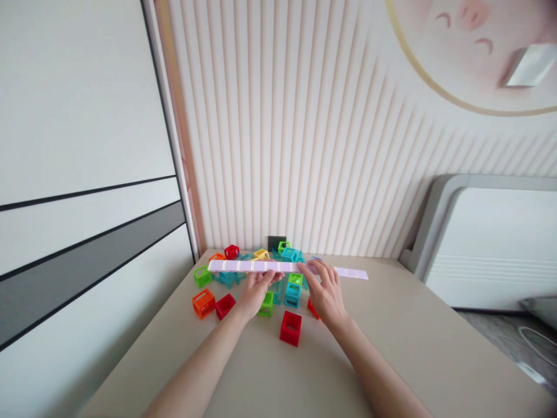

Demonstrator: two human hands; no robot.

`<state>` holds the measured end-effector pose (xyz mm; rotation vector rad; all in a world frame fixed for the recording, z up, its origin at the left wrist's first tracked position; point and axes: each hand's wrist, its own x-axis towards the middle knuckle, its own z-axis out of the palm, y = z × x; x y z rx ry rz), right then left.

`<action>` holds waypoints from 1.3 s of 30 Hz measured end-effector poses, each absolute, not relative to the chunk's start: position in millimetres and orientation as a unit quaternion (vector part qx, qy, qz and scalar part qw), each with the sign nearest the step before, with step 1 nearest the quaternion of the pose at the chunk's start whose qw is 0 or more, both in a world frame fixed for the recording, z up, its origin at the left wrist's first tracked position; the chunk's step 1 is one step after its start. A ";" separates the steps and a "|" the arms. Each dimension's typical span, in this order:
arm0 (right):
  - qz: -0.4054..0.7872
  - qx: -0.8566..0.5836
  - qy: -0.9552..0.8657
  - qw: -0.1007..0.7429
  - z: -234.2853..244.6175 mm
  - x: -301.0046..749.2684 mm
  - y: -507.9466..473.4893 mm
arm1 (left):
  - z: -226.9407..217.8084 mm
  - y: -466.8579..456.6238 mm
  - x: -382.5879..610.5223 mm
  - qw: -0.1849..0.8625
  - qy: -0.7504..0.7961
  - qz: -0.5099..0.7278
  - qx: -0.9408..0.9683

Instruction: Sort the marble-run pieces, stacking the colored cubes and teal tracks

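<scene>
A long pale lilac strip (241, 266), divided into segments, is held level above the tabletop. My left hand (259, 287) grips its lower edge near the middle, thumb in front and fingers behind. At the strip's right end, my right hand (324, 287) is closed with its fingertips against it. Beyond the right hand a second lilac strip (353, 273) shows, partly hidden by that hand. Below and behind the held strip lie coloured plastic blocks, among them a red block (290, 329), a blue block (293, 295) and a green block (267, 304).
The beige table (391, 337) meets a ribbed wall (304, 128). More blocks lie at the left, including an orange block (203, 303) and a green one. A dark object (275, 242) stands at the back. White panels (87, 261) border the left, a grey-edged headboard (491, 232) the right.
</scene>
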<state>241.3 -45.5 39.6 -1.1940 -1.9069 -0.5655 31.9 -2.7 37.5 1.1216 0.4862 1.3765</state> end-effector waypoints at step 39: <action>0.398 -0.364 -0.489 0.686 28.6 228.2 -57.9 | 35.6 -25.2 35.7 0.597 0.230 0.499 0.584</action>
